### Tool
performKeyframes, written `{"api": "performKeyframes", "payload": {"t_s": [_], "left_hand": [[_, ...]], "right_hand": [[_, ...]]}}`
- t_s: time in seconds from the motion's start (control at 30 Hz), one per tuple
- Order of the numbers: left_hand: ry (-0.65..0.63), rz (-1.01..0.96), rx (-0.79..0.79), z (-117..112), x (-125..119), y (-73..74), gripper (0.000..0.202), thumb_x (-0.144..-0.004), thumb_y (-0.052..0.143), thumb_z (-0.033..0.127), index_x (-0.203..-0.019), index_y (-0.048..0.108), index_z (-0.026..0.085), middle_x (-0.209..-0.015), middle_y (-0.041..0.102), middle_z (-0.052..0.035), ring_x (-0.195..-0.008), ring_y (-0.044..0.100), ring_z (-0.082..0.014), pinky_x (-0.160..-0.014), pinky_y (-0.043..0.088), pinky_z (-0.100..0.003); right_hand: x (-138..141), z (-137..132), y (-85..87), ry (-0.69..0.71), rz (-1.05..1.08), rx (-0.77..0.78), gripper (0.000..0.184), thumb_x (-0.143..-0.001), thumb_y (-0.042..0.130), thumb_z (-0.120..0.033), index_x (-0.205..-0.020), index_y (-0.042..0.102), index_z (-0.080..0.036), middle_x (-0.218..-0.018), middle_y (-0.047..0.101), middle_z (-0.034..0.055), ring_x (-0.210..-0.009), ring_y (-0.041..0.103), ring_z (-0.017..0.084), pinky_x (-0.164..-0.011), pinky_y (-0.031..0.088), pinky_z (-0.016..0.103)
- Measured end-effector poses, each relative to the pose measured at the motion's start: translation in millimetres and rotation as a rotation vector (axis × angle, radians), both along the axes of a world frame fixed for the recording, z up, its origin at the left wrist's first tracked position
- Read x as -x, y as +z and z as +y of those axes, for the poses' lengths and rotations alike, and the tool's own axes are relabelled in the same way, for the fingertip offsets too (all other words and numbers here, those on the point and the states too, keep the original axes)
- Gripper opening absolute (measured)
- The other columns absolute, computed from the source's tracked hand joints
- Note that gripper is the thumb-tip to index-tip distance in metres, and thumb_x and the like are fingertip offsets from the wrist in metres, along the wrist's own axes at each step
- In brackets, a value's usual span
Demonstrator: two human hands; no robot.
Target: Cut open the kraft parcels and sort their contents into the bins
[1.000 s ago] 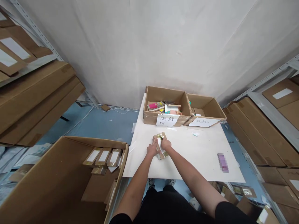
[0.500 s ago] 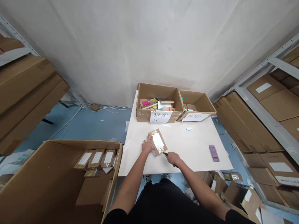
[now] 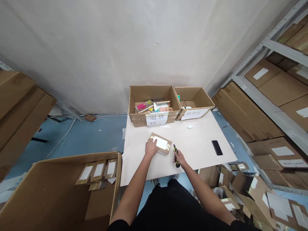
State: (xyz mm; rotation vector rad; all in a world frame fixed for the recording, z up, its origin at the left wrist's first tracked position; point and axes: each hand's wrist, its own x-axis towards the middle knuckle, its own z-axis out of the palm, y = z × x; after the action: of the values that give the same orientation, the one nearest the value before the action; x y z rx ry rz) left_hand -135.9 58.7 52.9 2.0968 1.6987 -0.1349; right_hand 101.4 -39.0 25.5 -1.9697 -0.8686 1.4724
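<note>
A small cardboard box (image 3: 166,145) with a white label and clear tape lies on the white table, its long side running left to right. My left hand (image 3: 151,147) grips its left end, with fingers over the top. To the right of the box, my right hand (image 3: 180,158) is closed around a yellow-and-black box cutter (image 3: 177,162). The cutter points away from me, and a gap separates it from the box. Whether its blade is out is too small to tell.
Two open cartons with paper signs, one holding books (image 3: 144,106), the other (image 3: 194,102) beside it, stand at the table's back. A phone (image 3: 217,148) lies at right. A large carton (image 3: 72,157) with small parcels is at left; opened boxes (image 3: 240,184) litter the floor at right.
The small box has been turned so its long side runs more sideways. The box cutter has come away from the box's near end and now points away from me.
</note>
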Motion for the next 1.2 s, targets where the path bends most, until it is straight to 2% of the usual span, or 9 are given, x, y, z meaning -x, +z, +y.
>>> {"api": "performKeyframes", "payload": {"t_s": [0.07,0.13,0.2,0.33,0.47,0.7,0.93,1.1,1.2], "left_hand": [[-0.175,-0.028,0.05,15,10,-0.9,0.083,-0.089,0.069,0.049,-0.163,0.035,0.032,-0.174,0.026,-0.0066,-0.161,0.014,-0.0352,-0.125,0.026,-0.048],[-0.24,-0.021,0.102,19,12,-7.3,0.08,-0.092,0.066,0.051,-0.163,0.034,0.035,-0.176,0.019,-0.0027,-0.163,0.008,-0.0335,-0.128,0.02,-0.049],[-0.211,0.01,0.102,13,4,-16.6,0.072,-0.097,0.058,0.052,-0.164,0.034,0.036,-0.176,0.018,-0.0019,-0.163,0.007,-0.033,-0.129,0.018,-0.05],[-0.078,0.049,0.039,-8,-22,-30.3,0.072,-0.099,0.052,0.054,-0.165,0.028,0.038,-0.175,0.02,-0.0025,-0.163,0.008,-0.0356,-0.127,0.02,-0.058],[-0.017,0.043,0.03,-18,-38,-30.2,0.073,-0.1,0.051,0.055,-0.166,0.027,0.037,-0.175,0.021,-0.0035,-0.162,0.008,-0.0366,-0.128,0.02,-0.059],[-0.002,0.049,-0.001,-17,-35,-28.7,0.074,-0.099,0.054,0.057,-0.165,0.028,0.039,-0.175,0.022,-0.0059,-0.162,0.012,-0.0386,-0.126,0.025,-0.06],[-0.039,0.117,-0.097,-19,-33,-38.8,0.066,-0.102,0.047,0.053,-0.164,0.034,0.034,-0.174,0.025,-0.0076,-0.161,0.014,-0.0376,-0.124,0.028,-0.057],[-0.044,0.119,-0.088,-11,-32,-39.7,0.07,-0.1,0.042,0.065,-0.164,0.033,0.036,-0.173,0.028,-0.0082,-0.16,0.018,-0.0383,-0.122,0.03,-0.057],[-0.039,0.132,-0.089,-7,-36,-39.8,0.072,-0.1,0.038,0.07,-0.164,0.032,0.038,-0.173,0.029,-0.0076,-0.16,0.019,-0.0386,-0.121,0.032,-0.058]], "right_hand": [[-4,3,-1.4,-0.036,0.018,0.031,0.024,-0.101,0.047,-0.048,-0.103,0.046,-0.025,-0.057,0.058,-0.0085,-0.048,0.065,0.015,-0.053,0.053,0.023],[-5,5,-3.3,-0.064,0.025,0.066,0.027,-0.101,0.047,-0.052,-0.103,0.046,-0.025,-0.056,0.057,-0.0085,-0.047,0.065,0.015,-0.05,0.052,0.022],[-6,8,-6.6,-0.062,0.026,0.089,0.031,-0.101,0.046,-0.056,-0.102,0.047,-0.025,-0.055,0.056,-0.0085,-0.045,0.064,0.015,-0.047,0.049,0.021],[-12,20,-14.0,-0.019,-0.004,0.089,0.037,-0.102,0.044,-0.06,-0.096,0.048,-0.024,-0.05,0.053,-0.009,-0.038,0.058,0.014,-0.042,0.044,0.019],[-22,37,-15.1,0.024,-0.026,0.066,0.038,-0.103,0.042,-0.059,-0.09,0.047,-0.024,-0.047,0.052,-0.0087,-0.036,0.055,0.013,-0.04,0.041,0.019],[-30,54,-4.3,0.148,-0.074,0.064,0.043,-0.104,0.043,-0.06,-0.084,0.051,-0.022,-0.045,0.052,-0.0076,-0.033,0.051,0.011,-0.041,0.038,0.018],[-44,43,0.7,0.247,-0.101,0.048,0.038,-0.103,0.051,-0.054,-0.081,0.052,-0.023,-0.043,0.05,-0.0079,-0.031,0.048,0.012,-0.041,0.037,0.021],[-43,22,-3.4,0.262,-0.046,0.036,0.038,-0.1,0.056,-0.056,-0.082,0.053,-0.023,-0.042,0.05,-0.0082,-0.032,0.049,0.013,-0.043,0.038,0.021],[-39,11,-7.1,0.194,-0.014,0.063,0.039,-0.1,0.054,-0.058,-0.084,0.051,-0.023,-0.042,0.049,-0.0092,-0.032,0.049,0.013,-0.042,0.038,0.02]]}}
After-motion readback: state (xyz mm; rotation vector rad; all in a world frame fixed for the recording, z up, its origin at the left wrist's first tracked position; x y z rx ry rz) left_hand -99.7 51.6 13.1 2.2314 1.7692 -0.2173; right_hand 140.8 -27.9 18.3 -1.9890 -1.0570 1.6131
